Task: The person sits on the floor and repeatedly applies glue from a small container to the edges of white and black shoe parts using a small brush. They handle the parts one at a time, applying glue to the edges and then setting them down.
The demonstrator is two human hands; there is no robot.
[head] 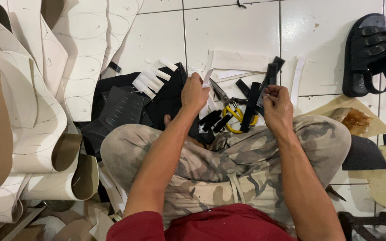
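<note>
Left hand: the left hand (195, 93) is curled, and its grip is pinching a thin white strip (207, 78) that sticks up past the fingers.
Right hand: the right hand (277, 107) is curled too, and its grip is pinching a flat black strap (271, 75) that sticks up from it.
Between the hands: scissors (231, 110) with yellow handles lie on the floor (233, 27), near both grips, with short black strips (215, 120) just beside them.
Past the left grip: small white tabs (150, 81) lie in a row on a dark flat sheet (126, 105).
Far out from the left grip: big cream sheets (36, 111) curl up, with foot shapes drawn on them.
Far out from the right grip: a black sandal (367, 53) with three straps sits on the shiny white tiles.
Under the arms: soft camouflage trousers (228, 165) cover the crossed legs.
</note>
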